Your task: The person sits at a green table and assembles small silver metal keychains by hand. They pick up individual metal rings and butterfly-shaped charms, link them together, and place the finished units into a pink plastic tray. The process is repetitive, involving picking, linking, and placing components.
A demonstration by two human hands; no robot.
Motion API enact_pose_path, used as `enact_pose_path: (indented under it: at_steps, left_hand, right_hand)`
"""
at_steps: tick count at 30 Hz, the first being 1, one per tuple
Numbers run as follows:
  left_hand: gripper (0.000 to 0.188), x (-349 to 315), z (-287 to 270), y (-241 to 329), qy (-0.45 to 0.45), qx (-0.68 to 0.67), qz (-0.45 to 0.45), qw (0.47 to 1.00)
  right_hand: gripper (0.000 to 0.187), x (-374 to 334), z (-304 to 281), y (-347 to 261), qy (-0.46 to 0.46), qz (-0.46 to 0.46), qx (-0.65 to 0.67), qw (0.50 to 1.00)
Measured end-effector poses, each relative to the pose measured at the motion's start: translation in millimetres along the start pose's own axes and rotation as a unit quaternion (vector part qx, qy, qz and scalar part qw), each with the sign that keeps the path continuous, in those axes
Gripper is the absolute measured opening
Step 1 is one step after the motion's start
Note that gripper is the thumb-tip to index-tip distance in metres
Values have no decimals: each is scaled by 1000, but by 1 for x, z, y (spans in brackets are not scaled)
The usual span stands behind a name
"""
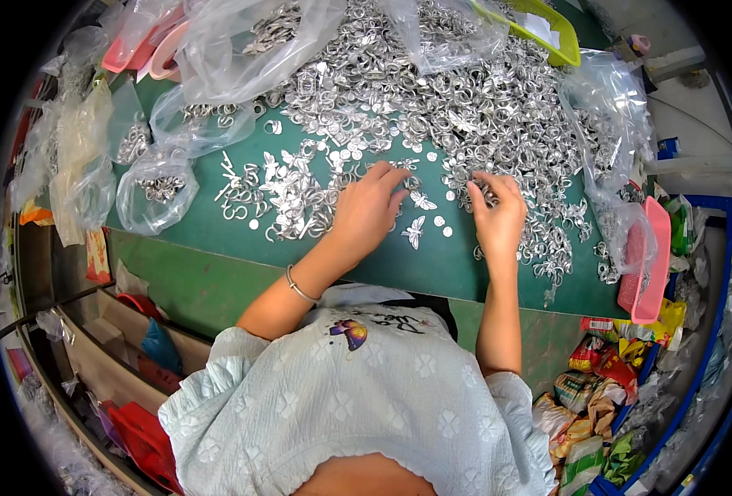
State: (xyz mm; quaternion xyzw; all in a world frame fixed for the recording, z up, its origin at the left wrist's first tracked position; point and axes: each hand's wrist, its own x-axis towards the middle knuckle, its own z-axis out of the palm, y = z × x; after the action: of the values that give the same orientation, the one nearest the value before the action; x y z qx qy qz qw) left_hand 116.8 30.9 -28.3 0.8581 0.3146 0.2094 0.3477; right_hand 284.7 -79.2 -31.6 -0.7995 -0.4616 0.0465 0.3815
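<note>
Evidently both of the person's bare hands are low over a dark-green flat desk (pixel 416 269). The left hand (pixel 364 207) is beside a small pile of silver-coloured metal pieces (pixel 287 197), its thumb apart from its curved fingers. The right hand (pixel 502 217) reaches the near edge of a large heap of silver-coloured metal rings and charms (pixel 473 107); its fingers curl around ring-like pieces, though whether they pinch one cannot be told. Between the hands lies a silver-coloured butterfly-shaped metal piece (pixel 414 232), near small round silver-coloured discs (pixel 439 221). A pink plastic basket (pixel 654 264) stands at the desk's right end.
</note>
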Motion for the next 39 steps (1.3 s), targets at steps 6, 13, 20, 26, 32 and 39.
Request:
enact_pose_path:
  at_steps: [6,13,20,26,32,39]
  left_hand:
    - [22,-2,2,1,8,-11,15,1000]
    - [23,-5,2,-3,17,-28,17,999]
    - [23,-9,-1,5,12,-42,-3,999]
    - [24,-11,-5,8,-10,-121,-24,992]
    - [19,-14,-2,5,-34,-291,-45,955]
    - [17,-22,-5,8,-61,-350,-112,928]
  right_hand:
    - [7,18,14,-19,10,-3,-276,961]
    - [7,17,8,-21,-47,-30,-283,958]
    - [7,8,11,-16,-65,-60,-201,976]
    - [15,3,6,11,-3,19,128,992]
    - [8,-2,-6,0,-78,290,756,582]
    - [22,2,19,-11,-35,81,46,995]
